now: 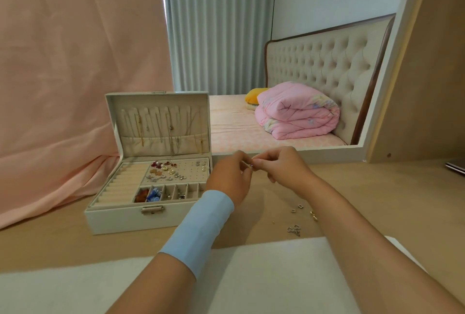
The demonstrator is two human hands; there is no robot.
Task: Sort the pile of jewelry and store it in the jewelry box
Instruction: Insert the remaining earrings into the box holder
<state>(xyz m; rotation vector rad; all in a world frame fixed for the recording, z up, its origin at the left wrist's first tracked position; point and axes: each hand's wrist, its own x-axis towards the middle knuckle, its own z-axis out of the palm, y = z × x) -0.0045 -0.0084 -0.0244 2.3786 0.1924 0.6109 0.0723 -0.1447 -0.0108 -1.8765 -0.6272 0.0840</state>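
Delicately, above a pale wooden tabletop [364, 188], a person's left hand [230, 179], with a light blue band at the wrist, and right hand [283, 166] meet fingertip to fingertip, both pinching a tiny silver piece of jewelry [250, 165]. It is too small to say whether it is an earring or a clasp.

To the left stands an open white leatherette jewelry box [120, 220], well apart from the hands. Thin chains [161, 125] hang in its raised lid, and studs and charms sit on a perforated cream earring panel [191, 170] beside a block of cream ring rolls [118, 185]. A front row of narrow compartments [173, 191] is partly filled.

A scatter of loose silver and gold pieces [294, 229] lies on the table under the right forearm, not yet sorted.

The pinched piece is likely almost weightless, rigid and slick, so it could easily spring from the fingers and get lost on the wood. Any thin post or hook on it would bend under a squeeze. It looks safest held by its thicker body with the pads of thumb and forefinger, leaving the fine end free to go into a hole of the panel or drop into a compartment.
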